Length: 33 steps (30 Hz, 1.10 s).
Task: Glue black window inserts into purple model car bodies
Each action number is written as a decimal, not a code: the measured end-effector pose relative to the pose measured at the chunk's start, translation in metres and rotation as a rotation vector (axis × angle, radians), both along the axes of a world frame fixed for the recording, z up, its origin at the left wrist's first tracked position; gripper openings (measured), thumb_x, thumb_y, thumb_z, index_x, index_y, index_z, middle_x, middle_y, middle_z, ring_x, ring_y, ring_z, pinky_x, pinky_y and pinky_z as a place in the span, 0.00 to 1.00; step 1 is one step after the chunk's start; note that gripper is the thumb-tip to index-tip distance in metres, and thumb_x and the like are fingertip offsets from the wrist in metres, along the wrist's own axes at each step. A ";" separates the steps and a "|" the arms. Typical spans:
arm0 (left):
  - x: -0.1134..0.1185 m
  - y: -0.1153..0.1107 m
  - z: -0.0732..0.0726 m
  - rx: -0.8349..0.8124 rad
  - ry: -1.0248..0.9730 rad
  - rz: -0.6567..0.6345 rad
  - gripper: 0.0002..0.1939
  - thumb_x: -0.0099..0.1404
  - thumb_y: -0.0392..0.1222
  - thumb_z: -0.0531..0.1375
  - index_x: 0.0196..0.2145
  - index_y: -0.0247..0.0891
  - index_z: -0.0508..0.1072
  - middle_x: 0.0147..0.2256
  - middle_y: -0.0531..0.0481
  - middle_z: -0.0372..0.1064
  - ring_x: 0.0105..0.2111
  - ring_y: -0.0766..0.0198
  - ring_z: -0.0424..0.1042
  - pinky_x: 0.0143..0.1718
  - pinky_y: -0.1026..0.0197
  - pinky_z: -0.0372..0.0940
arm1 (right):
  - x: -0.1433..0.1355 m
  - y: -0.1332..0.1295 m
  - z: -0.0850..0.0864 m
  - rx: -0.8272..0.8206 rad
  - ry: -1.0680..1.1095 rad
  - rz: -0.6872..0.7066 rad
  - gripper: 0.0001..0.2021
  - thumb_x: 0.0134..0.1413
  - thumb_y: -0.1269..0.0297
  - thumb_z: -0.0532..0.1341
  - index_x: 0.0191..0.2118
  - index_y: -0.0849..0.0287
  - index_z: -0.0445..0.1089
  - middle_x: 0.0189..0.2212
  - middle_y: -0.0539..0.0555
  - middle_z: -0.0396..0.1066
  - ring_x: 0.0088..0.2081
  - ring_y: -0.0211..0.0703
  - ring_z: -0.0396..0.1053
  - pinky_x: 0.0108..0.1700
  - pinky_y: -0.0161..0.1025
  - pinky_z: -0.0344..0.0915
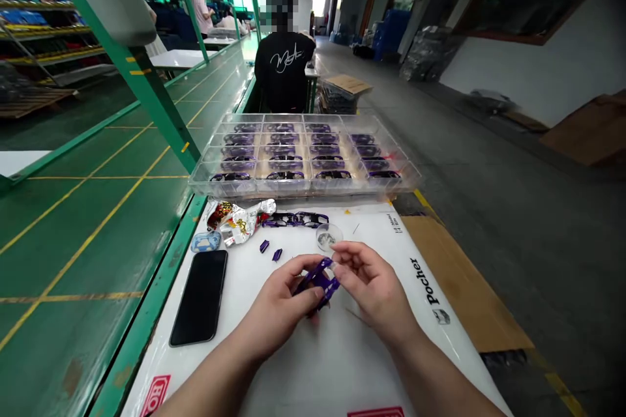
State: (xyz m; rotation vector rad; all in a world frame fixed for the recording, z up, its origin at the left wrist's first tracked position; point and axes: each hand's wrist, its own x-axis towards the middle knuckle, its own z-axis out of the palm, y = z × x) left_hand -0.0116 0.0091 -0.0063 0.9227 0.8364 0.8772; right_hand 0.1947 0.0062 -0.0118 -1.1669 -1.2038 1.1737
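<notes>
the left hand (283, 300) has a closed grip on a purple plastic frame (319, 279) above the desk (313, 371) — seemingly a fitting step, next wanting steady alignment — while the right hand (375, 287) curls at its edge, hold unclear.

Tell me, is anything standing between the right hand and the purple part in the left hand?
Nothing visible does: the right hand is right at the upper edge of the purple part, which the left hand holds. The round clear dish sits just beyond, not between them.
</notes>
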 end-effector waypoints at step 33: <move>-0.004 0.002 0.014 0.057 -0.091 0.098 0.18 0.67 0.45 0.81 0.50 0.37 0.86 0.36 0.49 0.82 0.34 0.66 0.79 0.35 0.66 0.71 | -0.009 -0.018 0.016 -0.185 0.103 0.111 0.19 0.73 0.46 0.75 0.58 0.52 0.80 0.38 0.52 0.83 0.36 0.40 0.80 0.38 0.34 0.78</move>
